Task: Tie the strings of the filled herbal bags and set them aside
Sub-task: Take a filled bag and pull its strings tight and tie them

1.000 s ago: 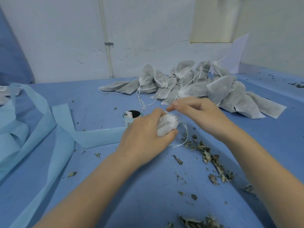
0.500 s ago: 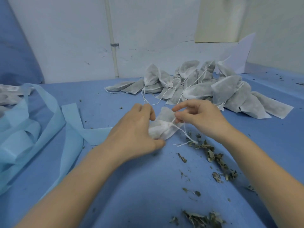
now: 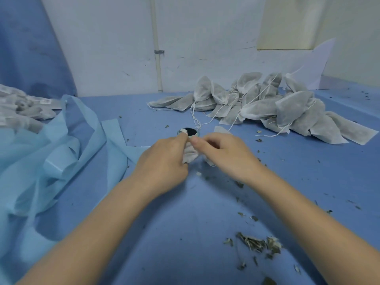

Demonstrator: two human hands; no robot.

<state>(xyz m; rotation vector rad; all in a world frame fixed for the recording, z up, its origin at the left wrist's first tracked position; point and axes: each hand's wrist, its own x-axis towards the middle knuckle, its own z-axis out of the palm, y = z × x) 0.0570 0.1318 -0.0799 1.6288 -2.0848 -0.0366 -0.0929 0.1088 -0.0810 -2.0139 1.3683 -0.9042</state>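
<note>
Both hands meet over the middle of the blue table [image 3: 185, 223]. My left hand [image 3: 162, 161] grips a small white filled herbal bag [image 3: 190, 154] from its left side. My right hand [image 3: 228, 155] pinches the bag's top beside the left thumb; its fingers cover the rest of the bag and the string there. A heap of several grey-white filled bags [image 3: 273, 108] with loose white strings lies at the back right.
A small round container with a dark opening [image 3: 190, 131] stands just behind my hands. Light blue fabric strips [image 3: 59, 155] sprawl on the left. More packed bags [image 3: 18, 110] lie at the far left. Dried herb crumbs [image 3: 257, 243] are scattered front right.
My hands have closed together on the bag, and the right hand now covers the string it was pulling out to the right. The view has tilted down slightly.
</note>
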